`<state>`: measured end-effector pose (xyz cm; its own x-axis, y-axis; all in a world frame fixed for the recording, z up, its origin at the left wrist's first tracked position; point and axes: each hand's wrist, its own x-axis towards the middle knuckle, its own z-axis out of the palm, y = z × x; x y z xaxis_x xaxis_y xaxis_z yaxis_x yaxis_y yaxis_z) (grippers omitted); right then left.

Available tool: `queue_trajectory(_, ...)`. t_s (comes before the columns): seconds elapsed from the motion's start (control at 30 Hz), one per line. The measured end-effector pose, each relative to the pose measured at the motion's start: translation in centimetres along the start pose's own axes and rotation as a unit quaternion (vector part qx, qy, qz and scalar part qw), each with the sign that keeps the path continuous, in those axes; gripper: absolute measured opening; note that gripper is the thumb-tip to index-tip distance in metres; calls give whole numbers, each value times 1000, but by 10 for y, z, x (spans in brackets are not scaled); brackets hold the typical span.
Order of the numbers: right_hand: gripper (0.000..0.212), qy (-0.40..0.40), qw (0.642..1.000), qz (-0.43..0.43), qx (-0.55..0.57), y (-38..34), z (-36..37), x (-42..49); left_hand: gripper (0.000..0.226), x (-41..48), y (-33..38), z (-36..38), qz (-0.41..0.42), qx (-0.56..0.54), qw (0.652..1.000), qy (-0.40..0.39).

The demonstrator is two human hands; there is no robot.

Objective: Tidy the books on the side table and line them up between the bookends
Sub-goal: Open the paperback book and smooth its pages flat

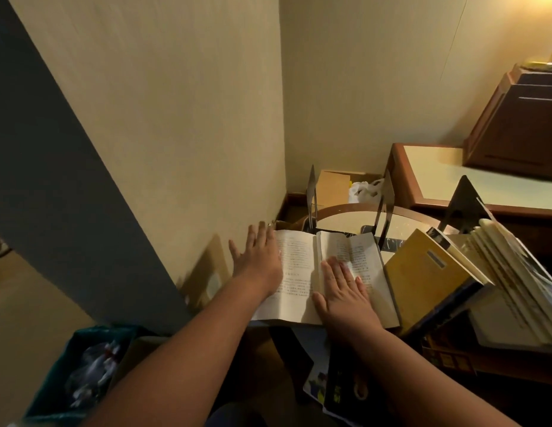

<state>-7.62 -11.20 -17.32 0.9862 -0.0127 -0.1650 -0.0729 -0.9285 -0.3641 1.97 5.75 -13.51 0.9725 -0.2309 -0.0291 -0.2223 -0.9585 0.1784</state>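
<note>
Both my flat hands rest on the open book [299,272]
My left hand [256,257] lies on its outer left edge, my right hand [345,292] beside the fold, fingers straight, gripping nothing. The fold runs away from me, toward the bookends [312,192] just behind the book.

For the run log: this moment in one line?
left hand at left edge of open book | right hand flat on right page | bookends upright behind
</note>
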Motion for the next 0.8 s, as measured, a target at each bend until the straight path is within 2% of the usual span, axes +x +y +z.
queue_trajectory(0.07,72,-2,1000,0,3,1,-1,0,61,-11,11,3,96,-1,995,7)
queue_trajectory(0.1,71,-2,1000,-1,5,1,-1,-1,60,-18,14,8,138,7,990,-20)
queue_trajectory(0.17,71,-1,1000,-3,8,1,-1,-2,61,-28,13,18,165,31,983,-75)
queue_trajectory(0.43,71,-10,1000,6,9,-4,-4,1,62,-11,7,25,103,26,991,-78)
queue_trajectory(0.6,71,-17,1000,15,2,-6,-2,2,63,19,6,17,16,-4,997,-80)
queue_trajectory(0.73,70,-9,1000,23,3,-6,-3,4,65,34,7,15,17,7,996,-87)
queue_trajectory(0.8,69,-6,1000,21,1,-5,-3,4,67,34,6,14,44,15,997,-64)
